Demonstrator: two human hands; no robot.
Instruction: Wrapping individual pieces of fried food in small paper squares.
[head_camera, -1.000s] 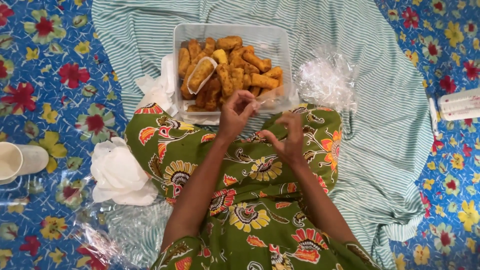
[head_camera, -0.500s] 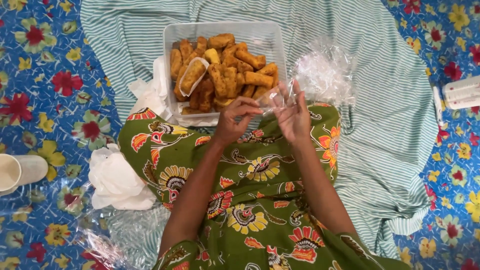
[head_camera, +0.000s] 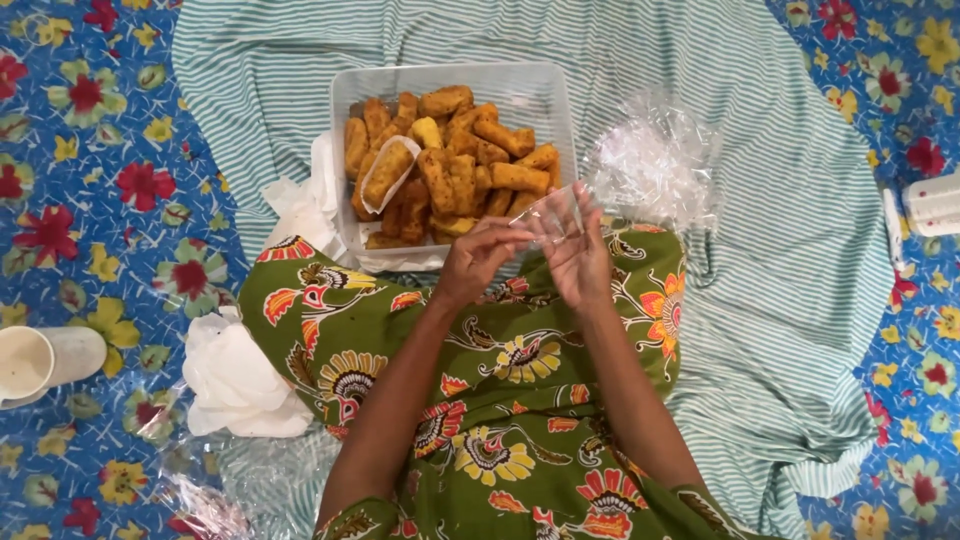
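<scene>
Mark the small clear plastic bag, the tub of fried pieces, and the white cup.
small clear plastic bag (head_camera: 556, 212), head view, middle of the film held between both hands
tub of fried pieces (head_camera: 520, 90), head view, bare inner wall
white cup (head_camera: 70, 352), head view, side wall

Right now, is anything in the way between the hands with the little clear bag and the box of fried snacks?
Nothing visible. The left hand and right hand hold the clear bag right at the near edge of the clear box of fried pieces.
</scene>
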